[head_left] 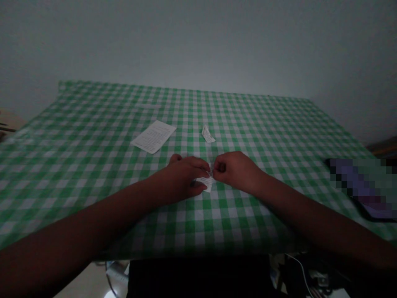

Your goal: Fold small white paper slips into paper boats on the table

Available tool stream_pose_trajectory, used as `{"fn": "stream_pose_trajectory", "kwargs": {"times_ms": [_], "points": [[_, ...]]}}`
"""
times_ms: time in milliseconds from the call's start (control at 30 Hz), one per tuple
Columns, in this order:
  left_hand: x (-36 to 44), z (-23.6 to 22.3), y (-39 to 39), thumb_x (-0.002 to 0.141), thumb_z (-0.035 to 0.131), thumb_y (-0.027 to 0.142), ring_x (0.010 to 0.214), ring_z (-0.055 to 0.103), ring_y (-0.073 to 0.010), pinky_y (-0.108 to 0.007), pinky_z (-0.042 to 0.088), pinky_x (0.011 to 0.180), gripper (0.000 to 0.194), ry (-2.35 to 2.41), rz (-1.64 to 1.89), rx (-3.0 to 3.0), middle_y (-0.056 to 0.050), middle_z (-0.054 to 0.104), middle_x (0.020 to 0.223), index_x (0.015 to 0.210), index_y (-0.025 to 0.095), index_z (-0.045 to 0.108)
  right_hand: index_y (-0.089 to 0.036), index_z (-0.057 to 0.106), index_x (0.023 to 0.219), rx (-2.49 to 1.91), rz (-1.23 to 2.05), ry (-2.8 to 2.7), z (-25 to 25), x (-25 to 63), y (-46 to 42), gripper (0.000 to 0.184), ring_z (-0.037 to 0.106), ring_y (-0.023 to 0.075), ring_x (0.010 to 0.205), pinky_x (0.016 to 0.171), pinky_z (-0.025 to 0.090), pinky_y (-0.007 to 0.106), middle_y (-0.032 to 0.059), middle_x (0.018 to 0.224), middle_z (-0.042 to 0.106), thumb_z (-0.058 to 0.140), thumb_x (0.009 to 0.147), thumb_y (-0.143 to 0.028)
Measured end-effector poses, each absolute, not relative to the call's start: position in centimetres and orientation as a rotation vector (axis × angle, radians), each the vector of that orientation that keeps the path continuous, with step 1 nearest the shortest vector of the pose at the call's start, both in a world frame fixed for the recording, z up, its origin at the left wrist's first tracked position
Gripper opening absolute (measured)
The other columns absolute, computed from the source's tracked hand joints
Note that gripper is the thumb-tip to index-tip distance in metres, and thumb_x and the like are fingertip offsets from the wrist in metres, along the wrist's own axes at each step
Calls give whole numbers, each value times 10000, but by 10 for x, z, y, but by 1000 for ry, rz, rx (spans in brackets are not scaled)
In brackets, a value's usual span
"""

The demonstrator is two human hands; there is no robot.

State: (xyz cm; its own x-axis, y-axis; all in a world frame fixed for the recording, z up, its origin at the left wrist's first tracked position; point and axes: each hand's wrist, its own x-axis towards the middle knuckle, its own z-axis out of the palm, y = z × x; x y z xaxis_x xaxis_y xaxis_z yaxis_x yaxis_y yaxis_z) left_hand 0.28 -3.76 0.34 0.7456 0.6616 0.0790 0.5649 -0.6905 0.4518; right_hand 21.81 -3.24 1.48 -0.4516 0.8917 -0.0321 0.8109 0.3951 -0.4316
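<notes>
A small piece of printed paper point(207, 183) lies between my two hands near the front of the table, partly covered by fingers. My left hand point(187, 176) bends over it from the left, fingertips at its upper edge and thumb at its lower edge. On the other side, my right hand point(234, 167) is closed in a pinch at the paper's upper right corner. The fingertips of both hands almost meet there. Beyond them rests a small folded paper strip point(207, 134), and a larger printed sheet point(154, 136) lies flat to the left.
A green and white checked cloth point(257, 124) covers the table. A dark tablet-like device point(362, 190), its screen partly pixelated, lies at the right edge. A pale wall point(198, 45) stands behind the table. Below the front edge, a white cable point(300, 267) hangs on the right.
</notes>
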Motion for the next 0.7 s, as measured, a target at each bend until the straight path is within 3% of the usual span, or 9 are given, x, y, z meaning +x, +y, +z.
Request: {"fn": "stream_pose_trajectory", "kwargs": {"times_ms": [400,700], "points": [[3,0,-37,857,669,298,1195,574,-225,-408,243,899,201,945,328,2556,32,657,1299,1054,320,696,-184,690,753,-1365,509,-2559,10,220,-42,34,531,119,631,615,352,260,-16,670,627,684,784,-198],[3,2,-37,844,691,315,1182,588,-224,-393,247,892,207,967,324,2529,39,664,1280,1050,291,702,-173,691,732,-1465,485,-2486,14,224,-31,87,525,105,594,576,344,250,-10,675,634,648,803,-200]]}}
